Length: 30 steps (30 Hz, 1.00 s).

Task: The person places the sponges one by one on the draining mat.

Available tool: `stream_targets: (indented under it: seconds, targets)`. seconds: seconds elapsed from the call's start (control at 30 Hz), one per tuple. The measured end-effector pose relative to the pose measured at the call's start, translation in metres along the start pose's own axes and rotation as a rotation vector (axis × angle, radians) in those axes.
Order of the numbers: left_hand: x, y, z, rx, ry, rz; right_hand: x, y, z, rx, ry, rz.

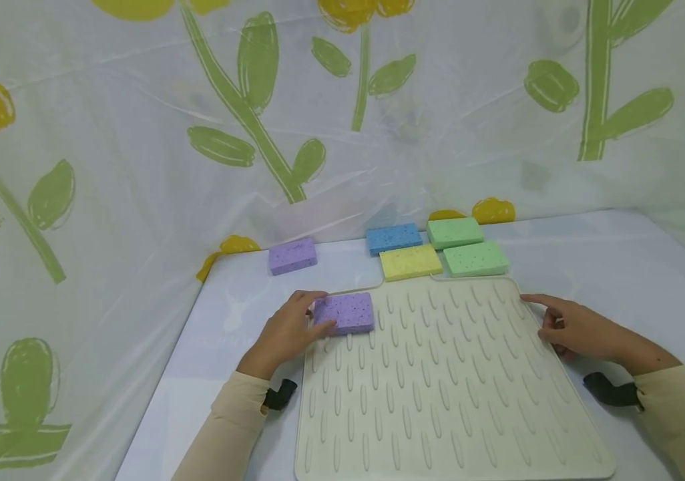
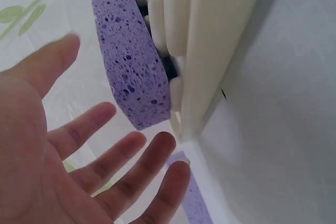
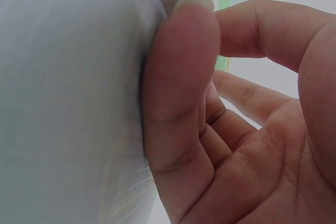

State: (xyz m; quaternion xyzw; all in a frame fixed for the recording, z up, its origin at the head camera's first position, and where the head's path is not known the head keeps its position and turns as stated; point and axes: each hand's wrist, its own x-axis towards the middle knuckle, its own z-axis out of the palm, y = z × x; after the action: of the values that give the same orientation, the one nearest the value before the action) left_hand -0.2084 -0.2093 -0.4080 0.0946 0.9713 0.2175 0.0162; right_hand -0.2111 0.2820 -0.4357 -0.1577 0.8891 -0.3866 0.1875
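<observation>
A purple sponge (image 1: 345,312) lies on the back left corner of a cream ridged drying mat (image 1: 426,401). My left hand (image 1: 288,329) is at this sponge's left side, thumb and index finger spread about its left end. In the left wrist view the fingers (image 2: 152,161) are spread and relaxed, with a gap between them and the purple sponge (image 2: 128,56). My right hand (image 1: 579,331) holds the mat's right edge near the back corner, index finger straight along it, other fingers curled. In the right wrist view the curled fingers (image 3: 181,77) partly hide the mat's edge.
Behind the mat on the white table lie a blue sponge (image 1: 393,238), a yellow sponge (image 1: 410,262), and two green sponges, one farther back (image 1: 454,232) and a nearer green sponge (image 1: 476,258). Another purple sponge (image 1: 292,256) lies at the back left. A flower-printed curtain (image 1: 138,133) hangs behind.
</observation>
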Motion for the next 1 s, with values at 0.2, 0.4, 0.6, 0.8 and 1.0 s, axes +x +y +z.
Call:
stream_targets:
  seconds: [0.2,0.4,0.6,0.8,1.0]
  targets:
    - [0.002,-0.003,-0.002,-0.027,0.017,-0.019,0.000,-0.002,0.000,-0.008,0.010,-0.006]
    - [0.004,-0.008,-0.002,-0.011,0.022,-0.022,0.000,0.000,0.002,-0.019,0.013,0.007]
    - [0.004,-0.014,-0.001,0.041,0.055,-0.027,0.001,0.000,0.003,-0.021,0.014,-0.017]
    - [0.006,-0.017,-0.005,0.065,0.055,-0.043,-0.001,0.002,0.003,-0.049,0.010,-0.012]
    - [0.011,-0.019,-0.012,0.114,0.059,-0.052,0.000,0.001,0.003,-0.077,0.024,-0.023]
